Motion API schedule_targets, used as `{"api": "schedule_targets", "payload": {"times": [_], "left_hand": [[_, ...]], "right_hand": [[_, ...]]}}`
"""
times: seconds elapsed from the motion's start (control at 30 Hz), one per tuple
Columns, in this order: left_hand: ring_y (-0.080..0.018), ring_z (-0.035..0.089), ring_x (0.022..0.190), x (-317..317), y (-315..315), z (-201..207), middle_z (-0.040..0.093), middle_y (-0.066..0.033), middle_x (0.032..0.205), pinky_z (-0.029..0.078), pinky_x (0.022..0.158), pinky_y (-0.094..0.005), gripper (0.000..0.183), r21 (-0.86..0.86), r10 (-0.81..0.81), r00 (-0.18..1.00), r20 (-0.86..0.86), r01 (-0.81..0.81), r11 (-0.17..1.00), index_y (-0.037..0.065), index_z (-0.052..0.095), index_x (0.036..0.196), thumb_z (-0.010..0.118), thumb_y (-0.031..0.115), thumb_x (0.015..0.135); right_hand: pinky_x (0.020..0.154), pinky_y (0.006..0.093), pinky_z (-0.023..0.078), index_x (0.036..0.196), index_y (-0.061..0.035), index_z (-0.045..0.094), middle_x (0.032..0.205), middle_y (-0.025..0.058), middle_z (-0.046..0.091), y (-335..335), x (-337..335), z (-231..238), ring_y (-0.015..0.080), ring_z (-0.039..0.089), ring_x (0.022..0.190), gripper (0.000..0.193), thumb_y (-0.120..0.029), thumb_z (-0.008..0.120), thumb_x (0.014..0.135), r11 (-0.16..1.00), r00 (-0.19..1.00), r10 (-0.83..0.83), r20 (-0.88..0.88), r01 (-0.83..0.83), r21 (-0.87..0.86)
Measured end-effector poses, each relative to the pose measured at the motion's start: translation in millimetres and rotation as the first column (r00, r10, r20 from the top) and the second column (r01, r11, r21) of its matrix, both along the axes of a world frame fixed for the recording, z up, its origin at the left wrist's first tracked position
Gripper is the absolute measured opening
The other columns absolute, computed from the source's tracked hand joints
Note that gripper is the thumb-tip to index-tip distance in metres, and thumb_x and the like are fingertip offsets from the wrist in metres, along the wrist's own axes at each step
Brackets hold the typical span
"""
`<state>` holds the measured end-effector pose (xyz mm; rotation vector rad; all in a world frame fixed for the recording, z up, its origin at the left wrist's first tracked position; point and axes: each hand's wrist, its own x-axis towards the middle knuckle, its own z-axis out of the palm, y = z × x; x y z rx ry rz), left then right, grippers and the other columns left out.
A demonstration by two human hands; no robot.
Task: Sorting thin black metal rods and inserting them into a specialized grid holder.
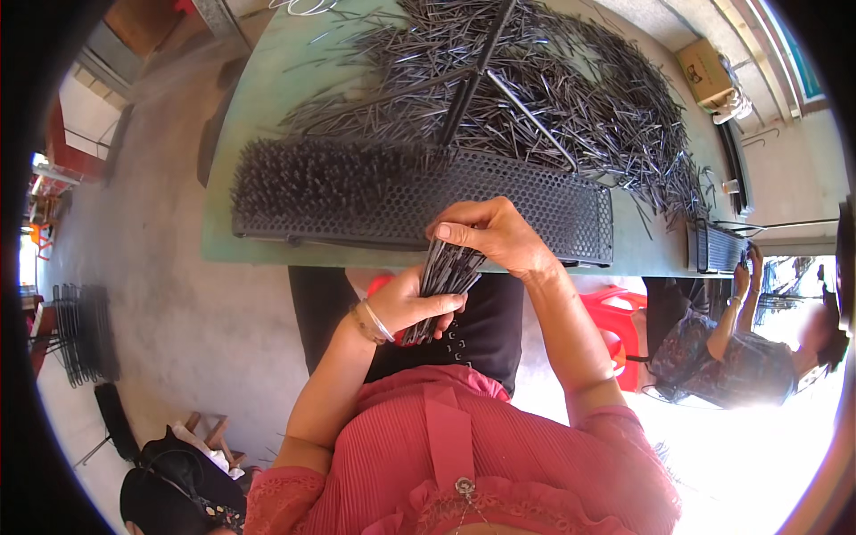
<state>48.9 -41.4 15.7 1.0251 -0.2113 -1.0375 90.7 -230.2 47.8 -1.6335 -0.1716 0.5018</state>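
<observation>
My left hand [412, 303] is wrapped round a bundle of thin black strips [446, 272], held upright just in front of the table's near edge. Over the top ends of that bundle, my right hand [493, 234] has thumb and fingers pinched together; what lies between them is hidden. Just beyond my hands lies a long black perforated panel [535, 209] with rows of round holes. Its left part carries densely packed upright black bristles [312, 178], while holes on the right side show bare. A dark metal rod frame [464, 98] rises from behind the panel.
A wide heap of loose black strips [571, 89] covers much of the green table [276, 80]. At the far right stands a cardboard box [704, 73]. Another person [731, 352] works at a similar panel [713, 248] on the right. Red plastic stools [615, 312] stand below.
</observation>
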Motion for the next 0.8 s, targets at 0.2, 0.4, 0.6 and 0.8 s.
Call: {"api": "schedule_targets", "payload": {"times": [0.2,0.4,0.6,0.8], "left_hand": [[-0.0113,0.056,0.060,2,-7,-2,0.057,-0.0040,0.072,0.048,0.053,-0.0272,0.017,-0.029,-0.042,0.996,-0.084,0.040,0.999,0.001,0.056,0.093,0.062,0.015,0.086],[-0.0177,0.061,0.072,-5,-16,-5,0.060,-0.0080,0.082,0.052,0.066,-0.0309,0.018,-0.049,0.175,0.945,-0.275,-0.195,0.980,0.000,0.054,0.097,0.061,0.013,0.086],[-0.0206,0.062,0.083,-7,-17,-3,0.063,-0.0115,0.093,0.053,0.072,-0.0336,0.025,0.030,0.250,0.924,-0.291,-0.252,0.967,-0.002,0.057,0.106,0.061,0.013,0.085],[-0.0206,0.063,0.082,-8,-18,-6,0.065,-0.0130,0.094,0.053,0.073,-0.0326,0.025,0.091,0.260,0.887,-0.382,-0.243,0.966,-0.002,0.059,0.103,0.062,0.015,0.086]], "right_hand": [[0.071,0.0258,0.049,0.090,0.0041,0.068,0.080,0.0074,0.068,-11,5,-1,0.0124,0.062,0.073,0.018,-0.013,0.067,0.084,0.919,0.931,-0.364,0.011,0.357,0.167],[0.066,0.0209,0.048,0.095,0.0050,0.067,0.078,0.0050,0.067,-32,40,-6,0.0078,0.059,0.071,0.021,-0.014,0.067,0.085,0.789,0.724,-0.611,0.321,0.590,0.172],[0.064,0.0236,0.048,0.095,0.0013,0.068,0.079,0.0072,0.069,-29,57,-14,0.0095,0.061,0.069,0.020,-0.014,0.069,0.082,0.757,0.617,-0.458,0.639,0.648,-0.084],[0.065,0.0262,0.050,0.092,0.0012,0.067,0.080,0.0112,0.068,-29,56,-4,0.0158,0.064,0.069,0.018,-0.013,0.069,0.081,0.773,0.586,-0.368,0.722,0.624,-0.113]]}}
